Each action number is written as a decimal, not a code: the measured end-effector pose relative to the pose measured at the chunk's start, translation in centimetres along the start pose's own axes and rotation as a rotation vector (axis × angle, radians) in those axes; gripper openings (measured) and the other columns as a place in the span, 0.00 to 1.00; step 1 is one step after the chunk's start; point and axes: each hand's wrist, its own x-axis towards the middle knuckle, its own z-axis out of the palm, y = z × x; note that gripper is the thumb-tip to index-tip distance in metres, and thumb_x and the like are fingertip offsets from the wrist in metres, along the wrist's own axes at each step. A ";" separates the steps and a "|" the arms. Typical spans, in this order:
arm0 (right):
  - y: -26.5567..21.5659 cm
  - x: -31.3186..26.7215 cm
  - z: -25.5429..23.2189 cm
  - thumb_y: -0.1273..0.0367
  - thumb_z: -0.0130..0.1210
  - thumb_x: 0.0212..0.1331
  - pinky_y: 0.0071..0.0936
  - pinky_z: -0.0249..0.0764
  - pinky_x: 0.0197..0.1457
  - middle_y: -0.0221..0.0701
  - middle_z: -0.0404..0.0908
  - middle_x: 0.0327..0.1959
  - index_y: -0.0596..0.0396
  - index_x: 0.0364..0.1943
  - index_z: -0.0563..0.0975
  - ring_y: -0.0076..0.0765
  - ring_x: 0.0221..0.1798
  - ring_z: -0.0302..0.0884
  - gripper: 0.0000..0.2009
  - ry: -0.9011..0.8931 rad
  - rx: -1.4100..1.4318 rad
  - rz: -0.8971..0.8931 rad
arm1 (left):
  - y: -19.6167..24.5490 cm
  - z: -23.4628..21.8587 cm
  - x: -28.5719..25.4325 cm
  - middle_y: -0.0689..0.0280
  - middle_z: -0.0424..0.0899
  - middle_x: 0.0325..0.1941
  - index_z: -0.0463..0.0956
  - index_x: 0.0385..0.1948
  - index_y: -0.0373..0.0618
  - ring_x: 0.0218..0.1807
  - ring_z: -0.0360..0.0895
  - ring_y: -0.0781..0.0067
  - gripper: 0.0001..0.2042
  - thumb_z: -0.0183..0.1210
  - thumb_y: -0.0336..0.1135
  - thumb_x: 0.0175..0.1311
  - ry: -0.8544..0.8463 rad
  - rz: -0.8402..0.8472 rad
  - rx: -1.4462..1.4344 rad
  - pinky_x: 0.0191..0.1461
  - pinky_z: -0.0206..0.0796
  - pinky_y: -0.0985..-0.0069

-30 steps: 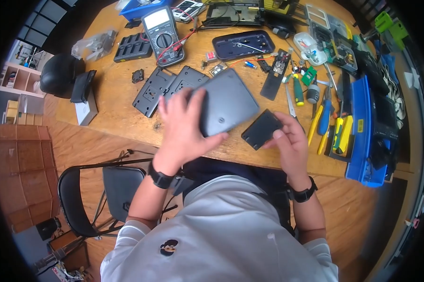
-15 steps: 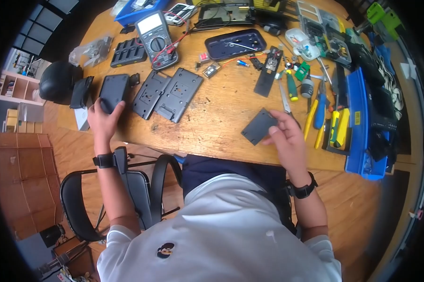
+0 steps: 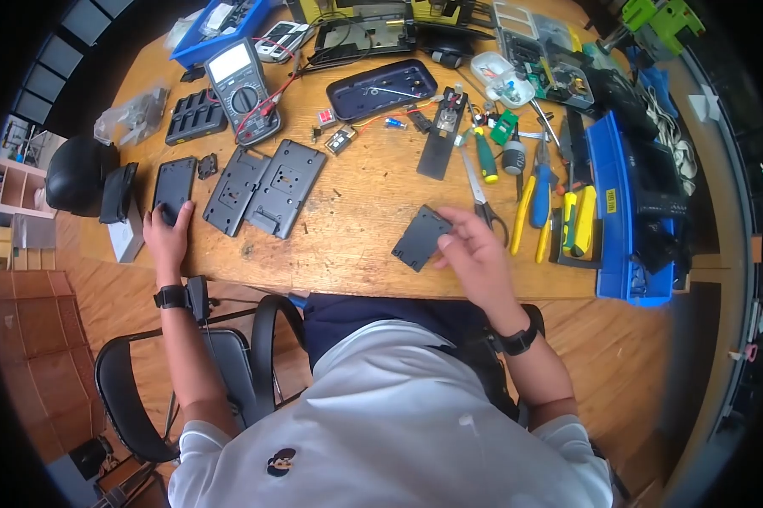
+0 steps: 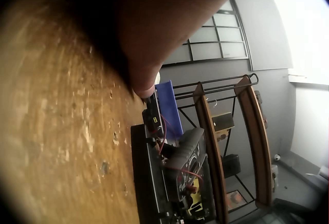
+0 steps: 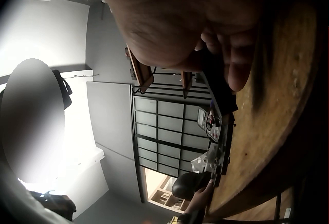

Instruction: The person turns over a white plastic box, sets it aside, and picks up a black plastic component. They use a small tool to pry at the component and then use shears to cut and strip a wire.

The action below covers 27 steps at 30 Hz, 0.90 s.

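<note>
My right hand (image 3: 477, 258) pinches a black panel (image 3: 418, 238), probably light, stiff and best held by its edges, as my left hand (image 3: 167, 237) grips a dark tray (image 3: 176, 179)

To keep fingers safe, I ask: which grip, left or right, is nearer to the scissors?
Right. The right grip, holding a black plate, is close beside the scissors; the left grip is far to their left.

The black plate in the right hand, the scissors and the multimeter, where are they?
Black plate (image 3: 418, 238): head view, middle of its flat face.
Scissors (image 3: 479, 191): head view, blades just above the handles.
Multimeter (image 3: 245, 99): head view, round dial.
</note>
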 end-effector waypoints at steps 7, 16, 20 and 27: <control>-0.6 0.4 0.2 0.77 0.51 0.71 0.19 0.79 0.41 0.31 0.81 0.46 0.61 0.65 0.70 0.20 0.43 0.81 0.19 0.023 0.040 0.009 | 8.3 -4.3 -3.2 0.43 0.75 0.65 0.76 0.57 0.32 0.67 0.74 0.49 0.21 0.63 0.39 0.71 0.223 0.203 -0.390 0.67 0.66 0.62; -4.0 3.5 1.6 0.77 0.52 0.69 0.22 0.82 0.42 0.34 0.83 0.45 0.63 0.61 0.73 0.22 0.40 0.83 0.17 -0.075 0.103 0.024 | 28.6 -5.3 -12.0 0.55 0.80 0.61 0.54 0.74 0.40 0.61 0.78 0.67 0.32 0.59 0.37 0.74 -1.118 0.008 -1.612 0.63 0.72 0.66; -5.2 4.2 1.1 0.77 0.52 0.70 0.22 0.82 0.43 0.34 0.84 0.45 0.63 0.60 0.74 0.22 0.41 0.83 0.16 -0.131 0.038 0.012 | 31.4 -4.0 -11.5 0.58 0.79 0.60 0.64 0.67 0.41 0.56 0.81 0.69 0.24 0.55 0.43 0.77 -1.468 -0.131 -1.649 0.56 0.79 0.66; -11.0 9.1 -7.7 0.68 0.59 0.64 0.39 0.81 0.48 0.44 0.87 0.43 0.58 0.45 0.84 0.48 0.44 0.87 0.10 0.500 -0.851 -0.445 | 33.8 -2.8 -8.5 0.54 0.85 0.50 0.69 0.57 0.41 0.47 0.88 0.62 0.16 0.52 0.43 0.79 -1.393 -0.169 -1.681 0.41 0.85 0.73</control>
